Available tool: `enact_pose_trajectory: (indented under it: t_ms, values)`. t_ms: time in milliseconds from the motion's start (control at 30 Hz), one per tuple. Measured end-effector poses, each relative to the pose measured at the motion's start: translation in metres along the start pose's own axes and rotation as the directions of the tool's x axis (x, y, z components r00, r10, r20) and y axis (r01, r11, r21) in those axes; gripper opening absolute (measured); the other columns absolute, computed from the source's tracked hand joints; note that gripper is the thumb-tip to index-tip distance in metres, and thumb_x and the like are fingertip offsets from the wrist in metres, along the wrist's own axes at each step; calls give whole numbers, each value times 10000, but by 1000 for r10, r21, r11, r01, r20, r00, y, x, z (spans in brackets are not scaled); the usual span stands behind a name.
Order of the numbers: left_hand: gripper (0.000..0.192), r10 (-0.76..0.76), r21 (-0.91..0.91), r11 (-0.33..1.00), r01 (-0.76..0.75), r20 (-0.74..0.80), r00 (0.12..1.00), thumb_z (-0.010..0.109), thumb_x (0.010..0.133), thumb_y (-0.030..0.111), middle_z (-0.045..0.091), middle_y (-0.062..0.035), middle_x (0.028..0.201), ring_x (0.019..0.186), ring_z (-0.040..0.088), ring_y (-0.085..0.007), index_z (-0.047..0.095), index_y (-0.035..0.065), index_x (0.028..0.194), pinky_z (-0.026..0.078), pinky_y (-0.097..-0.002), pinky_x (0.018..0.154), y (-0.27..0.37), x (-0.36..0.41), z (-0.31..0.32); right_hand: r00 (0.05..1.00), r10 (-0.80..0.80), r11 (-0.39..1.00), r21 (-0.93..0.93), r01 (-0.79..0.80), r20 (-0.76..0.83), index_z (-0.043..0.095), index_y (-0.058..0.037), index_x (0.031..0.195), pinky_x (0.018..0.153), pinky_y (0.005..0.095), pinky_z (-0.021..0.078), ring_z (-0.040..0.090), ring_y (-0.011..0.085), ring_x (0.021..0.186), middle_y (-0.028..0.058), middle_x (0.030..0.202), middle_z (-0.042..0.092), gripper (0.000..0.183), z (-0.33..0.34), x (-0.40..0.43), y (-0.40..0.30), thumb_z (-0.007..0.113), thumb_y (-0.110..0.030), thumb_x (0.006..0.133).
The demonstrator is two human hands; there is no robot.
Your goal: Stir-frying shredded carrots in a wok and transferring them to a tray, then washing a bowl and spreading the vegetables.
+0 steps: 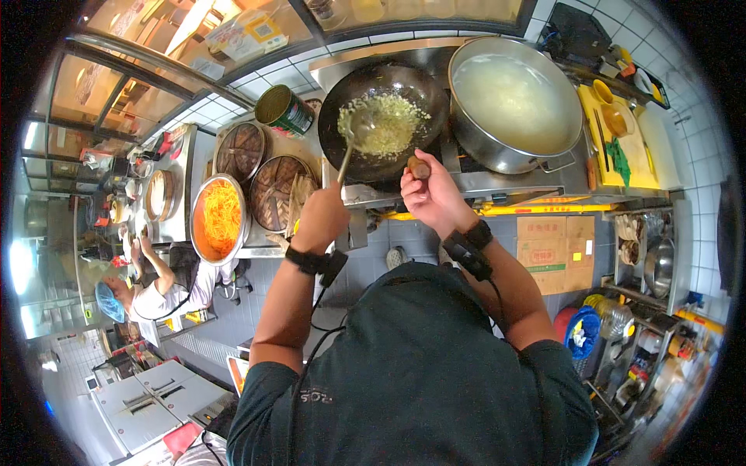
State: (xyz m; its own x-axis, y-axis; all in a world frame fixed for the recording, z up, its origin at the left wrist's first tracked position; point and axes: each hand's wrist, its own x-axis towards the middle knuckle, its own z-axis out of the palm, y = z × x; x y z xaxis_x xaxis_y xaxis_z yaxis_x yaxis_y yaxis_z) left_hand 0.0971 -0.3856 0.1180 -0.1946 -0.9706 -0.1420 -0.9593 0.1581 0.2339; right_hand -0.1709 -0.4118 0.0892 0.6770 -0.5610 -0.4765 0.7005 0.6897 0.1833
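Observation:
My left hand (320, 218) is closed around the handle of a metal ladle (345, 163). The ladle's bowl rests among pale chopped bits in bubbling oil (390, 125), inside a dark round wok (335, 96) on the stove. My right hand (434, 189) grips the wok's wooden handle (419, 168) at its near side. A large steel pot (577, 125) of cloudy, pale liquid stands just right of the wok. Left of it are an open tin can (297, 116) and woven bamboo steamer lids (242, 151). A steel bowl (197, 233) holds shredded orange vegetable.
At the right, a yellow cutting board (638, 172) holds chopsticks, a small bowl and a green cloth. A yellow pipe (542, 209) runs along the stove front, above a cardboard box (553, 253). A co-worker in a blue hair cover (109, 300) works at the left counter. Shelving (641, 297) stands at right.

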Motion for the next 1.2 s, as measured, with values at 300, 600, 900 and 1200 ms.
enact_pose_trajectory:
  t_ms: [300,600,900,1200]
  values:
    - [463,37,161,987,-7,-183,982,597,907,79,664,-211,923,734,706,-413,582,57,1370,587,-498,648,-2,-13,-3,1000,6,999,52,-6,-8,569,-101,885,404,214,387,549,104,533,11,737,571,315,-5,0,6,698,-375,971]
    - [475,41,19,999,-39,-88,995,619,953,135,663,-264,902,762,690,-466,555,77,1421,563,-553,655,-12,-62,-6,1000,-6,999,34,6,19,569,-100,884,410,218,404,556,105,534,9,736,578,316,-12,0,2,714,-370,960]
    - [547,-120,177,974,142,-127,985,606,898,65,677,-254,955,793,729,-422,511,-8,1431,604,-511,672,-7,3,39,1000,5,1000,11,-5,14,565,-90,905,416,204,404,558,86,548,-5,724,561,332,-12,-2,6,731,-374,951]
    - [612,-100,121,984,131,-229,968,634,889,74,679,-247,1048,837,713,-421,499,-16,1479,591,-494,713,9,59,44,1000,8,999,33,-8,-4,562,-111,926,405,211,373,527,82,523,-26,723,548,342,-22,-5,2,743,-402,933]
